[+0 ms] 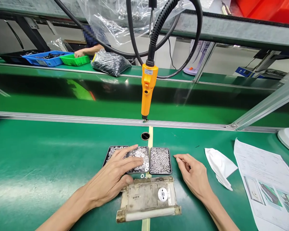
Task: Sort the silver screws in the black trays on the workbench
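Careful: your left hand (115, 175) lies with fingers spread over the middle tray of washers (141, 160); a sideways drag spills them. Right hand (192, 175), fingers loosely curled, holds nothing, resting on the desk (50, 160) beside the tray of nuts (160, 160).

One camera sits on the person's head, close above the green table (50, 166), looking forward and down across to the far side.
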The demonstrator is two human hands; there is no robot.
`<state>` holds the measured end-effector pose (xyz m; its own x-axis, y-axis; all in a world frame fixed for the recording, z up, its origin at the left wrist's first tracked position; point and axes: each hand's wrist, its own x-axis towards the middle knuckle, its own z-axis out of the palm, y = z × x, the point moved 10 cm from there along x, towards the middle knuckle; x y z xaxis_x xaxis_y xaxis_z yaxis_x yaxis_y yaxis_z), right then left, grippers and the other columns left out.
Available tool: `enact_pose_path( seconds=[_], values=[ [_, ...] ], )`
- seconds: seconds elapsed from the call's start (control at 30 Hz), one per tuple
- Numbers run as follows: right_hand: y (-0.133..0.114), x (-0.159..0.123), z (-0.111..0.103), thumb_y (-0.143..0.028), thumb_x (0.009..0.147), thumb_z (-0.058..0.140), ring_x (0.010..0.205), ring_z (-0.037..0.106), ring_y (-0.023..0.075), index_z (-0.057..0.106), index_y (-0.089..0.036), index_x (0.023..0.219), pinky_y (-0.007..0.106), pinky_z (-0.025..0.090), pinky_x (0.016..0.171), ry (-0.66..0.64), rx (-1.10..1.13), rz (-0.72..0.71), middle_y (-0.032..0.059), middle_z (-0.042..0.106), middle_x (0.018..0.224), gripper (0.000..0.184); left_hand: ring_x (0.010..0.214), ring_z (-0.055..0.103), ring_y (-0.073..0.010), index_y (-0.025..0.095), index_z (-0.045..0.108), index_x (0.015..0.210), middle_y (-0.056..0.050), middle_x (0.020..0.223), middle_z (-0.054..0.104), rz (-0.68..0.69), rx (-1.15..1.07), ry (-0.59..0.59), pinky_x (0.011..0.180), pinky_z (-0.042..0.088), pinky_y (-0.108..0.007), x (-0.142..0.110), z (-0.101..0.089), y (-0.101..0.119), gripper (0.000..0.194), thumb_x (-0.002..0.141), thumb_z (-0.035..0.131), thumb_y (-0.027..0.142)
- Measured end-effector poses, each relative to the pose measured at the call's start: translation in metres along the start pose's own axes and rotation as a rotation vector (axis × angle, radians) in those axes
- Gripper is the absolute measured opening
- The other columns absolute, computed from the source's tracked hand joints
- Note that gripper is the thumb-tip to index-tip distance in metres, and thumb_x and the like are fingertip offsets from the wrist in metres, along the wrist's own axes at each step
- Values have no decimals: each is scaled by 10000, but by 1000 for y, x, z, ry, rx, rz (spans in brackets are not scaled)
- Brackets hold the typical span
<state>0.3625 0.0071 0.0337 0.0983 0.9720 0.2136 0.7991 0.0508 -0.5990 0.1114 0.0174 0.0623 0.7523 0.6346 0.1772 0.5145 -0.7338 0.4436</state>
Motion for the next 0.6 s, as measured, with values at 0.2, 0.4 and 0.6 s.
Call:
enact_pose_path(
  seconds=[0.2, 0.4, 0.6],
  values=[
    [1, 0, 1, -453, 975, 478, 607, 468, 43, 678, -336, 1068, 212, 341, 623, 4, 10, 8, -71, 611, 804, 250, 1479, 82, -260, 410, 343, 1456, 97, 1516, 335, -5, -3, 3, 1184, 187, -584, -1, 1, 0, 527, 1024, 133, 628],
    [0, 0, 0, -451, 977, 471, 608, 471, 51, 686, -319, 1061, 215, 342, 623, 0, 9, 3, -55, 608, 793, 266, 1472, 114, -266, 394, 374, 1440, 77, 1494, 376, 0, 15, 38, 1169, 235, -585, -1, -2, -1, 556, 1012, 124, 647],
    [-1, 0, 0, -445, 974, 480, 606, 470, 56, 685, -310, 1064, 216, 343, 621, 5, 10, -10, -48, 604, 789, 261, 1477, 76, -281, 395, 355, 1451, 75, 1522, 327, -29, 6, 26, 1167, 227, -620, 0, -1, -3, 532, 1023, 137, 623]
  ],
)
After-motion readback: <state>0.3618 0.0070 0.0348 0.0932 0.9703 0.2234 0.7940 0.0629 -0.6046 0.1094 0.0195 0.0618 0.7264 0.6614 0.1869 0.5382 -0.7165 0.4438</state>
